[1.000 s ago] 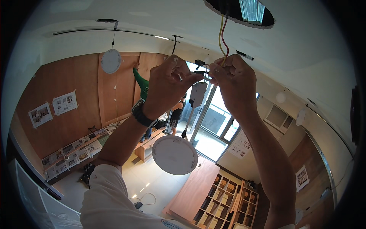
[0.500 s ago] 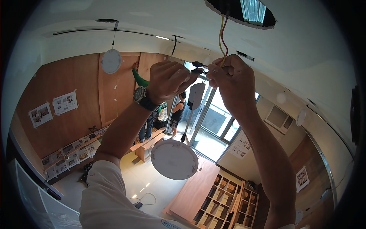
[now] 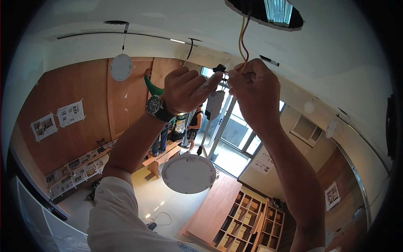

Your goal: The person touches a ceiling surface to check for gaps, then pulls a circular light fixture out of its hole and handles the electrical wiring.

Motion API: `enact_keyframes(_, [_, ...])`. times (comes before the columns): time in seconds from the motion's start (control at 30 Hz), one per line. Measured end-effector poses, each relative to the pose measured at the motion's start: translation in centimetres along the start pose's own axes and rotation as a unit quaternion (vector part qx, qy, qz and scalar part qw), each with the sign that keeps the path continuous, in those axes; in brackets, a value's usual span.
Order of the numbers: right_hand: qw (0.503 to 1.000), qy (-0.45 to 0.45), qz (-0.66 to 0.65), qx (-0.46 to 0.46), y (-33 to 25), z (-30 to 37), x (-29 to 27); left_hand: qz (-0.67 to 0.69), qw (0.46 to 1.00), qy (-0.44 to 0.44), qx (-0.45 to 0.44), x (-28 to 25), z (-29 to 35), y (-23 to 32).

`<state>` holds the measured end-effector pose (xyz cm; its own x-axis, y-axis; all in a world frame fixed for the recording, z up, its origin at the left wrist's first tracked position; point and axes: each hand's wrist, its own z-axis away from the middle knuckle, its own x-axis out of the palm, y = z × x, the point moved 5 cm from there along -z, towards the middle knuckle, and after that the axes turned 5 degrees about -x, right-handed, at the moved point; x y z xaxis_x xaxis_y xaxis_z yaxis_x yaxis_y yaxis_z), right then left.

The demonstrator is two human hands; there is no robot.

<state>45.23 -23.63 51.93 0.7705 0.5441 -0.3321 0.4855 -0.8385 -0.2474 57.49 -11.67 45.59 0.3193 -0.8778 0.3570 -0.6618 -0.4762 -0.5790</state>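
Note:
My right hand [image 3: 256, 86] pinches the yellow and red wires [image 3: 242, 42], which come down from a round hole [image 3: 289, 19] in the ceiling. Close beside it, my left hand [image 3: 189, 88], with a wristwatch [image 3: 155, 105] on the wrist, is closed at the wire joint. A small black piece [image 3: 219, 68] sticks out above its fingertips; whether it is tape or a connector I cannot tell. Below the joint hangs a pale driver box [image 3: 215, 105]. From the box a cable leads down to a round white panel light [image 3: 189, 173], which hangs free.
Another round panel light [image 3: 121, 67] dangles at the left. Two people [image 3: 195, 124] stand beyond my left arm, one on a wooden bench [image 3: 166, 153]. A cubbyhole shelf [image 3: 243, 216] and a wooden board [image 3: 212, 203] lie below. Glass doors [image 3: 228, 155] stand behind.
My left hand has turned slightly and its fingertips have risen at the joint. The panel light has swung a little left and up. My right hand keeps its pinch.

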Motion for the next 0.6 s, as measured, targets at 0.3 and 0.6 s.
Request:
enact_keyframes(0.3, [0.998,-0.003,0.054,-0.037,-0.5,-0.1,0.0,0.013,1.0,-0.008,-0.005,-0.3,-0.9,0.3])
enact_keyframes(0.6, [0.99,0.007,0.069,-0.12,-0.3,-0.2,-0.4,0.144,0.982,-0.093,-0.085,0.3,-2.5,-0.2])
